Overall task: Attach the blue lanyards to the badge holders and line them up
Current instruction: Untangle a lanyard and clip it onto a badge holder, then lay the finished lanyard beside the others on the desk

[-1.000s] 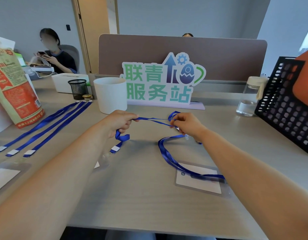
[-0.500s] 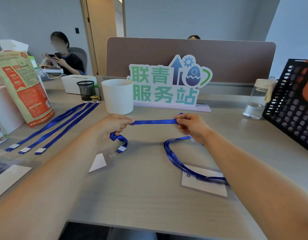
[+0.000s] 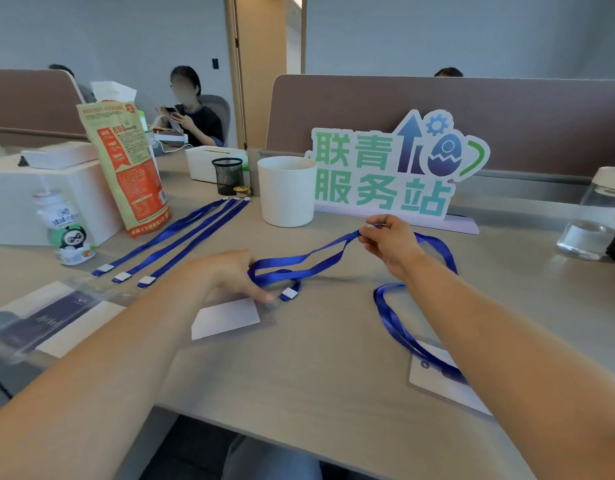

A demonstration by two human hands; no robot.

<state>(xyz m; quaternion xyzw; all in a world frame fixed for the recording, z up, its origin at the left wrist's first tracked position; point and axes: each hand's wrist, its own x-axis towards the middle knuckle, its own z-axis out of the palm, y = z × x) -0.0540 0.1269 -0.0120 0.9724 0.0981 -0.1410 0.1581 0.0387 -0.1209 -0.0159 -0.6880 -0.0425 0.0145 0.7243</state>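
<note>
Blue webbing lies across the table [image 3: 333, 393] in front of you. Nearest, half under your right forearm, one badge holder [image 3: 422, 382] lies flat with a blue loop [image 3: 390, 320] running onto it. The arm hides whether that loop is part of the strap you hold. A second badge holder [image 3: 226, 318], with a white card inside, lies just below your left hand [image 3: 229, 275]. That hand's fingers point down to the table beside the white end tab [image 3: 289, 293] of the blue lanyard [image 3: 316, 258]. The strap comes out from behind them, and you cannot tell whether they grip it. Your right hand [image 3: 385, 244] pinches the same lanyard between thumb and fingertips, so it sags between both hands. At the left edge, more clear holders [image 3: 39, 320] are too blurred to count. Beyond them three lanyards [image 3: 167, 242] lie straight, side by side, each ending in a white tab. Farther back stand one small bottle [image 3: 68, 233] with a cartoon panda, one orange printed bag [image 3: 126, 174], one black mesh cup [image 3: 227, 174], one white cup [image 3: 287, 192], and one sign [image 3: 385, 174] reading 联青服务站.
</note>
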